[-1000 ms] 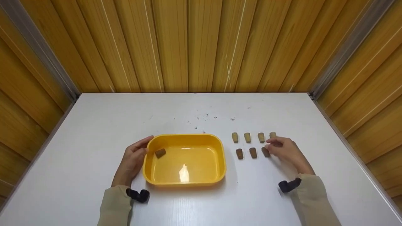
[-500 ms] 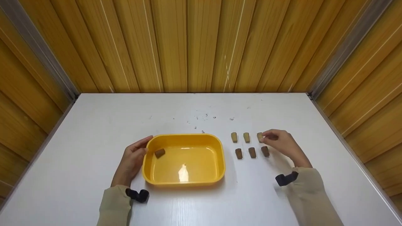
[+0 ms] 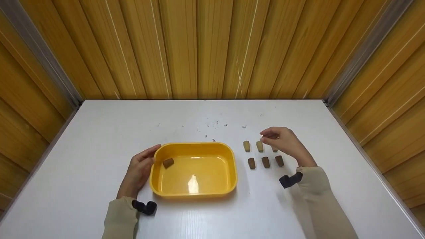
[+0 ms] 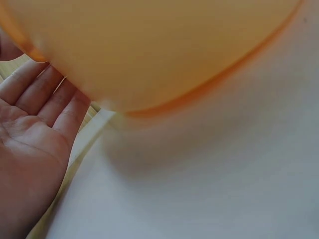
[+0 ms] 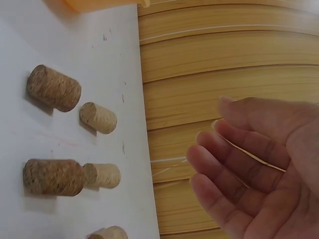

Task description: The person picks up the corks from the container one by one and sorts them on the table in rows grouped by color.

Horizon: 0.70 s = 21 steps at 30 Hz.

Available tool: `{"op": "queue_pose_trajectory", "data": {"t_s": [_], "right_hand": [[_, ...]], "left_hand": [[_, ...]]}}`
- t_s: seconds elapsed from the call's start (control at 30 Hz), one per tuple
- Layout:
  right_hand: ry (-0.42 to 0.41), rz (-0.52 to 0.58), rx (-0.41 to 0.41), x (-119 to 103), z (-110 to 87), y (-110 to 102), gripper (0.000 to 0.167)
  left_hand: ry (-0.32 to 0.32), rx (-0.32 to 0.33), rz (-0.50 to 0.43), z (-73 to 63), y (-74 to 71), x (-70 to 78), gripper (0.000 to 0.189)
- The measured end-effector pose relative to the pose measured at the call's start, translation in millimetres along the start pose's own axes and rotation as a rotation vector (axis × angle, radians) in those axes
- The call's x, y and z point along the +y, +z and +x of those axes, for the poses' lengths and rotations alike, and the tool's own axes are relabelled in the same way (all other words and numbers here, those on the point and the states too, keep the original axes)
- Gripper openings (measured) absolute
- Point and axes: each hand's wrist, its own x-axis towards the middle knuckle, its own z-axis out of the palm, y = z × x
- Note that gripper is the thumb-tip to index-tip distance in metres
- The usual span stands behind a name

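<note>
The left hand rests at the left wall of a yellow tray, its fingers straight along the outside and its thumb at the rim; the fingertips are hidden in the left wrist view. One dark brown cork lies in the tray. The right hand hovers over the back row of pale corks, fingers loosely bent and the palm holding nothing in the right wrist view. Its thumb overlaps a pale cork, and it partly covers another pale cork. In front lie three dark corks.
Another pale cork heads the back row, nearest the tray. Small dark specks mark the white table farther back. Wood-patterned panels close off the back and both sides.
The right hand has moved left and away from the body along the pale row, uncovering the rightmost dark cork. The rightmost pale cork, visible earlier, is now out of sight. Left hand and tray stay put.
</note>
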Motion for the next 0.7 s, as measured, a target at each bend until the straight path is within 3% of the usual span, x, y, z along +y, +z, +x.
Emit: {"op": "queue_pose_trajectory", "data": {"t_s": [0.7], "right_hand": [[-0.101,0.042,-0.052,-55,26.4,24,0.032]], "left_hand": [[-0.013,-0.009,-0.006,4.4,0.9,0.3,0.052]]}}
